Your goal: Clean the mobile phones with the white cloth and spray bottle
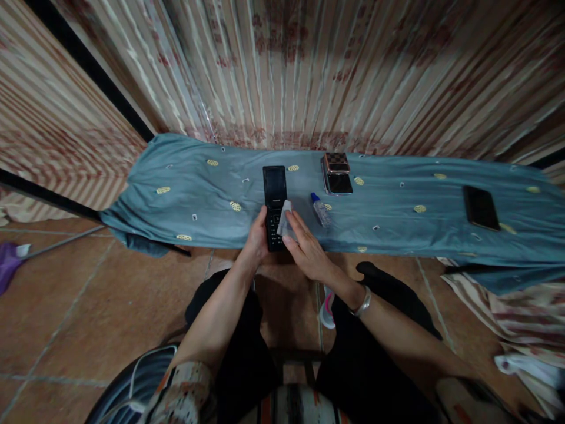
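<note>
An unfolded black flip phone [275, 187] is held by my left hand [258, 235], which grips the side of its keypad half. Its dark screen half points away from me. My right hand [306, 247] pinches a small whitish cloth or wipe [285, 219] over the right side of the keypad, covering some keys. A clear bottle with a blue cap [320, 211] lies just right of my right fingers. Behind it sits a second, folding phone with a checkered cover [338, 172], partly bent open.
A blue-green cloth with yellow prints [397, 229] covers the narrow bench. A dark flat phone [481, 208] lies on its right part. Pleated curtains [282, 76] hang behind. On the tiled floor, a dark round object with a white cable [136, 383] stands at lower left.
</note>
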A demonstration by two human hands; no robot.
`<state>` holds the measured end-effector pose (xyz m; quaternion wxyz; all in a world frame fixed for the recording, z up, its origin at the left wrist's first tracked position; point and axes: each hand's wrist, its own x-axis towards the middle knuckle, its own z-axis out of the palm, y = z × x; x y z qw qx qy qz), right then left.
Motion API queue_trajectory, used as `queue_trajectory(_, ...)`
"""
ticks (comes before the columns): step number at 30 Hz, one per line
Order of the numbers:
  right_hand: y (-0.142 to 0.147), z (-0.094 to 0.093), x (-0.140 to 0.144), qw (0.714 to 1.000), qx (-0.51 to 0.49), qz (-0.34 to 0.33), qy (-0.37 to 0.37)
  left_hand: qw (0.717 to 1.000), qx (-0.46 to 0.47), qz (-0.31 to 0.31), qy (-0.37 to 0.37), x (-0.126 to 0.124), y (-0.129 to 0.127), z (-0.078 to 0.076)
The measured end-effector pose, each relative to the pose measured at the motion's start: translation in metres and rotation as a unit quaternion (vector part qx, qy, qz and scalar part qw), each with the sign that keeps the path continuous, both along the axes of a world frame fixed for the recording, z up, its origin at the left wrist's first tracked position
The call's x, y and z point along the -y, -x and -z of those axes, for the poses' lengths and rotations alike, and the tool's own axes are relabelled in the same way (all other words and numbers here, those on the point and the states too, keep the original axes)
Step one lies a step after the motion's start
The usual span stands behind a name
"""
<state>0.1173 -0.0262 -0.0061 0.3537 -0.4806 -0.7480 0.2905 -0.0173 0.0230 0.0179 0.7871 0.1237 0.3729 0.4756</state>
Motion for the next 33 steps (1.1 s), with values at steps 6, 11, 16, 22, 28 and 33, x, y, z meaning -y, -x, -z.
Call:
queue_trajectory(6,-0.003,0.001,-0.005,0.999,0.005,0.032,0.002,0.999,-0.03,0.01,0.03,0.005,-0.006,-0.002)
queue_trajectory(11,-0.004,0.002,-0.007,0.997,0.06,0.045,-0.019,0.996,-0.089,-0.008,0.013,0.003,-0.008,0.012)
queue_trajectory(16,-0.003,0.001,-0.008,0.986,0.142,0.052,-0.067,0.993,-0.107,-0.026,-0.046,0.004,-0.01,0.024)
queue_trajectory(22,-0.001,-0.006,-0.008,0.975,0.194,0.056,-0.094,0.99,-0.109,-0.029,-0.087,0.006,-0.014,0.029)
queue_trajectory(28,-0.002,-0.011,-0.01,0.974,0.189,0.05,-0.11,0.991,-0.1,-0.027,-0.086,0.005,-0.014,0.031)
queue_trajectory(33,0.004,-0.012,-0.006,0.968,0.207,0.052,-0.13,0.99,-0.105,-0.034,-0.092,0.009,-0.016,0.036)
